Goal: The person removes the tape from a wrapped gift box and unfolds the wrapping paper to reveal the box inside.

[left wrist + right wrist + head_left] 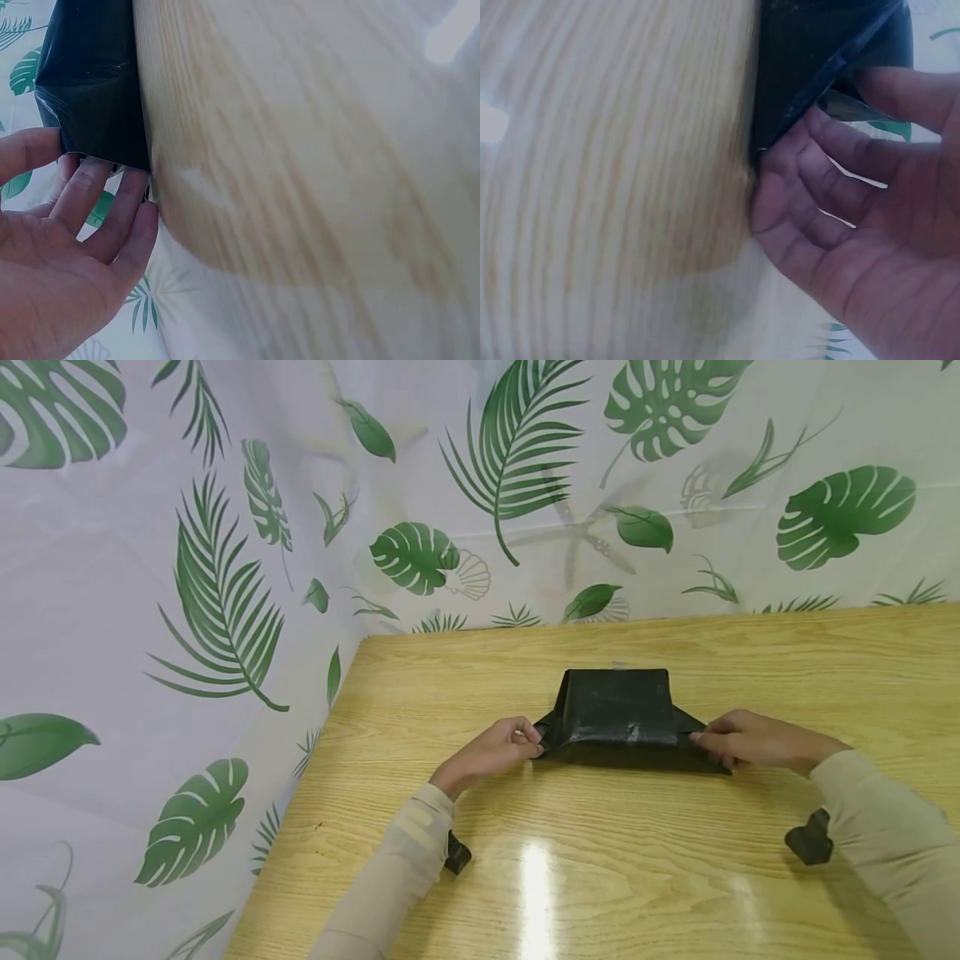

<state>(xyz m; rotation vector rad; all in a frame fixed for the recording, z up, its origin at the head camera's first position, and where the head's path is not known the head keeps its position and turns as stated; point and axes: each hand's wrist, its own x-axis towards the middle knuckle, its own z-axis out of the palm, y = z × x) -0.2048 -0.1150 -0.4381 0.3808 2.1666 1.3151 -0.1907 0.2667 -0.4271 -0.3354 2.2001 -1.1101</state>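
Observation:
A black, slightly glossy wrapped package [618, 706] lies on the wooden table, its raised block in the middle and wrapping spreading to a pointed flap on each side. My left hand [495, 750] pinches the left end of the wrapping; in the left wrist view the thumb is on one face of the black sheet [94, 82] and the fingertips are tucked behind its edge. At the opposite end, my right hand [761, 742] pinches the right flap between thumb and fingers. The right wrist view shows a diagonal fold in the black wrapping [802, 67], with fingertips at its lower corner.
The wooden table [600, 877] reaches back to a white cloth [720, 443] printed with green leaves, which also hangs along the left side. A small dark piece shows beside each sleeve, one at the left forearm [397, 868] and one at the right [892, 835].

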